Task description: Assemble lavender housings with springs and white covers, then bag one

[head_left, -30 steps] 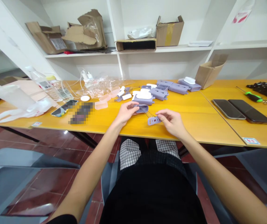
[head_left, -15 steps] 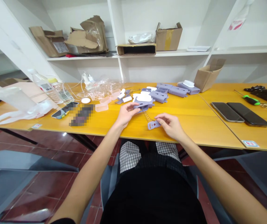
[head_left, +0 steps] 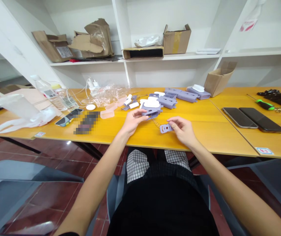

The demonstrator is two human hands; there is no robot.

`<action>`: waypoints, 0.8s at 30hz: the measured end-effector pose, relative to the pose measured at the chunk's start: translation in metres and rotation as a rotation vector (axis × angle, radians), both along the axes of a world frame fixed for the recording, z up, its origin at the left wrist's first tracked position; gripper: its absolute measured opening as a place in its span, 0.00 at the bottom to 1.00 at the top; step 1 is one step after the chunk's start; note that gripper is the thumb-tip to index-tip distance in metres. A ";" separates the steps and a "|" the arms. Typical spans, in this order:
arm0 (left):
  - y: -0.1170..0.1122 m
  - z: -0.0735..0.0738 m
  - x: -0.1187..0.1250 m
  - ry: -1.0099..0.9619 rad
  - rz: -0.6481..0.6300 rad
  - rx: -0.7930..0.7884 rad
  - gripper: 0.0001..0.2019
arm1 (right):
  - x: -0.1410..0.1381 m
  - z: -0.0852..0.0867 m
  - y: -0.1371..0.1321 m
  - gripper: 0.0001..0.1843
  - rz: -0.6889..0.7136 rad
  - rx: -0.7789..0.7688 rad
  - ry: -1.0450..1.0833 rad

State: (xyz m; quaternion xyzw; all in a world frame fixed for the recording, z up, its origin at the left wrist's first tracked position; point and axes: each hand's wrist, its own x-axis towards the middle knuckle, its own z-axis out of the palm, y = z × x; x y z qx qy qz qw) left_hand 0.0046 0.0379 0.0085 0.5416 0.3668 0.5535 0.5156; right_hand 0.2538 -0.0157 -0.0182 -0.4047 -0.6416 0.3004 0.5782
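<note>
My left hand pinches a small purple plastic housing just above the yellow table. A thin metal spring stretches from that housing to a flat purple end piece, which my right hand grips by its edge. Both hands sit near the table's front edge, about a hand's width apart. Behind them lie several more purple housings, some with white caps.
Two dark phones and a green-handled screwdriver lie at the right. At the left are another phone, clear plastic bags, a bottle and white cables. An open cardboard box stands behind; shelves hold more boxes.
My right hand has lifted the purple end piece slightly up and to the right, stretching the spring. My left hand keeps its hold on the housing. The view has shifted a little.
</note>
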 end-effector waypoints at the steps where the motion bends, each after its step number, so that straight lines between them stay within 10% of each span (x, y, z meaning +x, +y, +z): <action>1: 0.000 0.000 0.000 -0.004 -0.001 -0.006 0.16 | 0.000 0.000 0.000 0.16 -0.001 -0.001 0.014; 24: -0.004 0.003 -0.004 -0.208 -0.123 -0.155 0.19 | 0.005 0.005 0.006 0.14 0.135 -0.087 0.624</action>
